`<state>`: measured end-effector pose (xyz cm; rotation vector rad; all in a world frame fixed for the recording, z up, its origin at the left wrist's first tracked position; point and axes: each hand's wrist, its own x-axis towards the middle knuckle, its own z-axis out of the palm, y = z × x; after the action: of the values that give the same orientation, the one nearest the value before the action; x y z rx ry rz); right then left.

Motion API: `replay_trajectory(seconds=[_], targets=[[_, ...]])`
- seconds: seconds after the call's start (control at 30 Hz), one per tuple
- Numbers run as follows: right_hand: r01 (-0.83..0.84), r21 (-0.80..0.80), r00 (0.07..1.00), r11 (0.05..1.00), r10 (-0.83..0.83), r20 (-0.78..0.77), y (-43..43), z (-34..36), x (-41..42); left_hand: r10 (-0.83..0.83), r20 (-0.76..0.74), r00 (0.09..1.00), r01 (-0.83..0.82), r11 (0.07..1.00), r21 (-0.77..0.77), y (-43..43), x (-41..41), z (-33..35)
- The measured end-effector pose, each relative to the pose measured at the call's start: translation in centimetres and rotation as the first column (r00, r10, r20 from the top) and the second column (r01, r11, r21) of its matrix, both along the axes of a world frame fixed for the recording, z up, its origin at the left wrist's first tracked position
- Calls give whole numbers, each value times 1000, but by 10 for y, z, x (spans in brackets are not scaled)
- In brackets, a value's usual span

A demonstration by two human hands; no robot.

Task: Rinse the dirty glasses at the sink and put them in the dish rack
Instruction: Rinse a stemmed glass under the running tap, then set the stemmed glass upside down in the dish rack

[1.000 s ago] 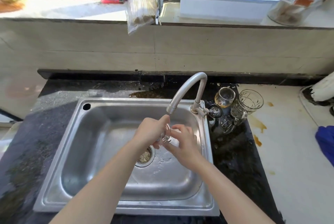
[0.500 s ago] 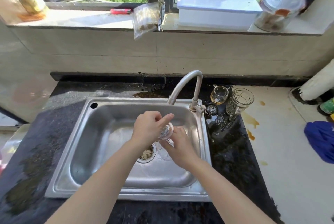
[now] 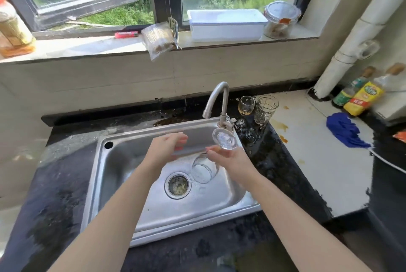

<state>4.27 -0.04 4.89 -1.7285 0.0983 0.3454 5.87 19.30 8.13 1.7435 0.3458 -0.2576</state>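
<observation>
My right hand (image 3: 232, 159) pinches the stem of a clear stemmed glass (image 3: 204, 170) held upside down over the steel sink (image 3: 103, 183), its round foot up near the tap base. My left hand (image 3: 167, 148) hovers just left of the glass with relaxed fingers and holds nothing. The curved faucet (image 3: 216, 100) stands behind; I see no water running. On the wet counter right of the tap stand a small wine glass with amber dregs (image 3: 246, 105), a tall cut glass (image 3: 265, 109) and smaller glasses (image 3: 240, 123). No dish rack is in view.
The drain strainer (image 3: 178, 185) holds food bits. A blue cloth (image 3: 345, 130) and bottles (image 3: 362, 96) sit on the stained right counter by a white pipe (image 3: 351, 47). A dark pot (image 3: 391, 172) is at far right. The windowsill carries a white box (image 3: 226, 25), a jar and a bag.
My left hand has let go of the glass and drawn away to the left. The right hand now holds the glass alone, bowl down, further right. The view has pulled back and up.
</observation>
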Motion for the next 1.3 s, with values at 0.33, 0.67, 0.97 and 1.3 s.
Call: replay_trajectory(seconds=[0.33, 0.67, 0.97, 1.3], targets=[[391, -262, 920, 882, -381, 90, 7, -8, -61, -432, -108, 895, 370, 588, 719, -22, -37, -47], [720, -287, 691, 632, -691, 213, -137, 33, -172, -806, 9, 592, 489, 368, 791, -193, -76, -35], [881, -362, 394, 304, -896, 204, -284, 41, -378, -984, -2, 180, 700, 126, 703, -401, -219, -27], [865, -497, 217, 66, -943, 253, -407, 41, -621, -988, 77, -136, 712, -43, 701, -589, -454, -22]])
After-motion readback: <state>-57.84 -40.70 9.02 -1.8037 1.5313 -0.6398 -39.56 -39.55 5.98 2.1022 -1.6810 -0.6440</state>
